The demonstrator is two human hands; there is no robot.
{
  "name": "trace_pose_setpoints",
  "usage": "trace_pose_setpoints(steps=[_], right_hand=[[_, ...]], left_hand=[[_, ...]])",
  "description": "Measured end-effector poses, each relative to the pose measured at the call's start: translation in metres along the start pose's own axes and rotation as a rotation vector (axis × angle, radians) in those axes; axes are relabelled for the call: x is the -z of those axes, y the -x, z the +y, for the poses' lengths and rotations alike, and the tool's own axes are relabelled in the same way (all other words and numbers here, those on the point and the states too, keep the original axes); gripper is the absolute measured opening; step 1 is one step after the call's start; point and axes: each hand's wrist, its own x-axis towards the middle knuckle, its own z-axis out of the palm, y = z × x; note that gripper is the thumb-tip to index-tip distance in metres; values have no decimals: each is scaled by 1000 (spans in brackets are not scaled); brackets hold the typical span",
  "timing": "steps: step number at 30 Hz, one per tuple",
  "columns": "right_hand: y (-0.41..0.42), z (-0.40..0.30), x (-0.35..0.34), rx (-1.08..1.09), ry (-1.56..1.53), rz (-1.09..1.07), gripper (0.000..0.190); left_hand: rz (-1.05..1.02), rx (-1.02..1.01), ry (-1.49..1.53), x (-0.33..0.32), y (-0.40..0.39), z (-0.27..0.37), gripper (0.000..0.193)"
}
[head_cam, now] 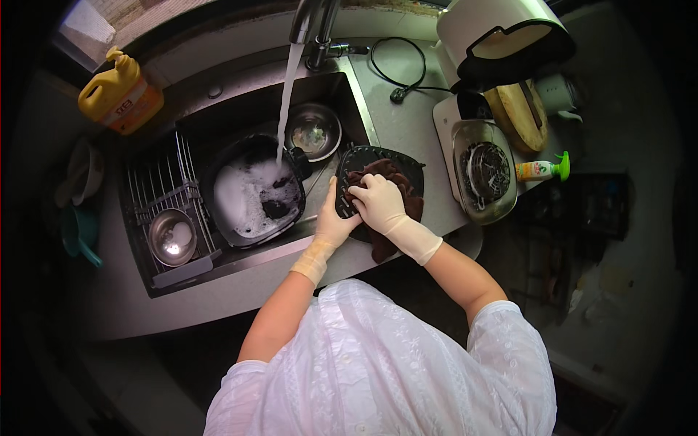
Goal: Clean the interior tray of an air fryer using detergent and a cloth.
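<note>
Both of my hands wear thin pale gloves. My left hand (334,219) grips the near-left edge of a black slotted air-fryer crisper plate (408,158), held over the counter beside the sink's right edge. My right hand (383,206) presses a bunched brown cloth (384,248) onto the plate's face; part of the cloth hangs down past its near side. To the left, a black air-fryer basket (256,143) sits in the sink with foamy water inside. A stream of water (287,92) runs into it from the metal faucet (303,24).
The sink (218,117) also holds a steel bowl (315,133) and a wire rack (158,180) with a smaller bowl (172,237). A yellow pump jug (121,92) stands back left. Rightward are an appliance with a coil (482,169), a power cord (422,68), a wooden board (515,117) and a spray bottle (537,170).
</note>
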Motion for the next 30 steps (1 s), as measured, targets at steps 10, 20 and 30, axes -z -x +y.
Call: trace_pose_setpoints(steps=[10,20,30], right_hand=[[-14,-1,-4,36,-19,66,16],[-24,14,-10,1,-46,104,15],[-54,11,-27,-223,-1,264,18]], left_hand=[[40,-79,-134,-1,-2,-8,98],[5,-11,-55,-4,-4,-10,98],[37,-79,-107,-1,-2,-4,97]])
